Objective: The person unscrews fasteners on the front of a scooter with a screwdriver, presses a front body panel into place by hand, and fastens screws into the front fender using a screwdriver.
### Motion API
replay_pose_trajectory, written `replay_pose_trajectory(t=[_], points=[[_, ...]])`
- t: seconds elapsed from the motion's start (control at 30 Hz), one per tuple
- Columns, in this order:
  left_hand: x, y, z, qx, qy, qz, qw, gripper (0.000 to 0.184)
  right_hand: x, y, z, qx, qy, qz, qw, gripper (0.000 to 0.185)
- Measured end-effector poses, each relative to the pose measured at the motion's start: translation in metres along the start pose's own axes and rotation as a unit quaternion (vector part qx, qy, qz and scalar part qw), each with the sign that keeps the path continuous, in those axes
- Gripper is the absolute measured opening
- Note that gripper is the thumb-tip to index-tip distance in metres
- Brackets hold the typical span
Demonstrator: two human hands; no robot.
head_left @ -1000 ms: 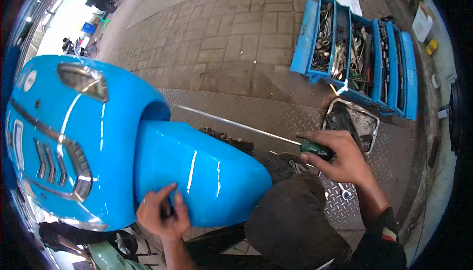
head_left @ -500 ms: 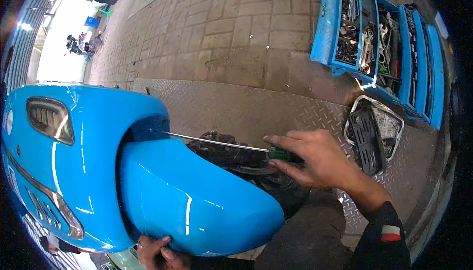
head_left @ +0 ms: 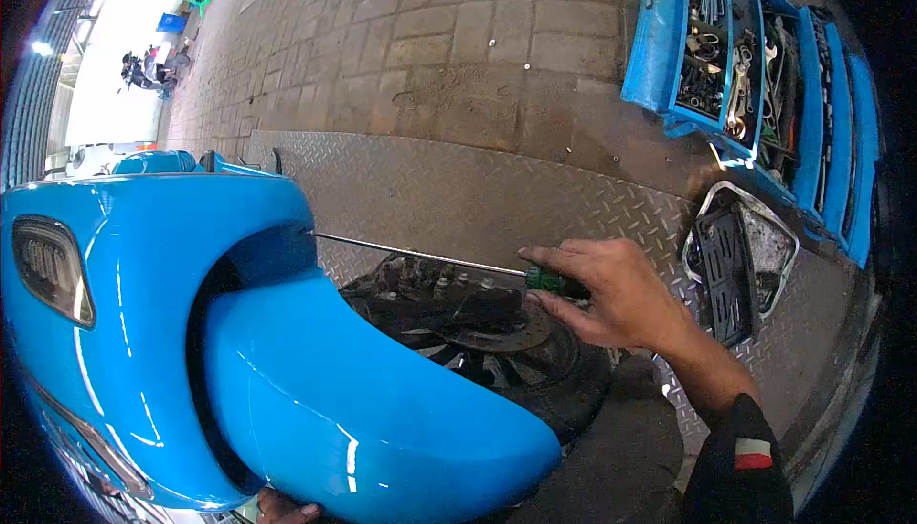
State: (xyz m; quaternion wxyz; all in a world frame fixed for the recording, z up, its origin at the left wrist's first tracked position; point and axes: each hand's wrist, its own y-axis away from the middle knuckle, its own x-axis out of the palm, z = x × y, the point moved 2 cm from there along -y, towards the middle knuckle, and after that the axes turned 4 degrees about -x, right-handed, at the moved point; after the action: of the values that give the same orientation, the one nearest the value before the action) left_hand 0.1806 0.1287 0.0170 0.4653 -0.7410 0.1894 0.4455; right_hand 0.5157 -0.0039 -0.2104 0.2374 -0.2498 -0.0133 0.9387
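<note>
My right hand (head_left: 611, 297) is closed round the green handle of a screwdriver (head_left: 420, 256). Its long metal shaft points left, and the tip meets the inner edge of the blue scooter body (head_left: 143, 333) above the wheel opening. Below the shaft curves the blue front fender (head_left: 363, 400). At the bottom edge of the view, my left hand (head_left: 282, 508) has its curled fingers on the fender's lower rim; most of this hand is cut off or hidden. Behind the fender the dark front wheel (head_left: 535, 362) shows in part.
An open blue toolbox (head_left: 659, 37) full of spanners and pliers stands at the upper right. Beside it a metal tray (head_left: 789, 247) holds a black slotted plastic part (head_left: 724, 276). Under the scooter lies a tread plate (head_left: 420, 180). A motorcycle (head_left: 153, 70) stands far left.
The view has shifted, so the fender and wheel show more. The screwdriver still meets the body's edge in my right hand. Less of my left hand is visible at the bottom.
</note>
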Motion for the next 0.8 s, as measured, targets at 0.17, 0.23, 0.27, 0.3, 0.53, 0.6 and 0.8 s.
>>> replay_pose_trajectory(t=[0.17, 0.23, 0.27, 0.3, 0.53, 0.6, 0.8], points=[[-0.007, 0.012, 0.008, -0.042, 0.049, 0.000, 0.998, 0.032, 0.001, 0.002, 0.000, -0.018, -0.028, -0.018, 0.999, 0.044], [-0.010, 0.013, 0.009, -0.036, 0.031, -0.004, 0.999, 0.032, 0.002, 0.001, -0.001, -0.021, -0.033, -0.022, 0.999, 0.043], [-0.009, 0.011, 0.009, -0.032, 0.023, -0.007, 0.999, 0.032, 0.002, 0.000, -0.001, -0.025, -0.035, -0.028, 0.999, 0.043], [-0.010, 0.011, 0.009, -0.027, 0.013, -0.010, 1.000, 0.031, 0.004, -0.002, 0.000, -0.024, -0.036, -0.028, 0.999, 0.043], [-0.012, 0.015, 0.011, -0.017, -0.039, -0.024, 0.999, 0.030, 0.009, -0.010, 0.013, -0.016, -0.007, -0.107, 0.994, 0.032], [-0.012, 0.013, 0.013, -0.014, -0.050, -0.027, 0.998, 0.029, 0.002, -0.006, 0.010, -0.026, -0.008, -0.188, 0.982, 0.032], [-0.014, 0.015, 0.014, -0.012, -0.078, -0.033, 0.996, 0.028, 0.012, 0.002, 0.007, 0.070, -0.115, -0.042, 0.990, 0.048]])
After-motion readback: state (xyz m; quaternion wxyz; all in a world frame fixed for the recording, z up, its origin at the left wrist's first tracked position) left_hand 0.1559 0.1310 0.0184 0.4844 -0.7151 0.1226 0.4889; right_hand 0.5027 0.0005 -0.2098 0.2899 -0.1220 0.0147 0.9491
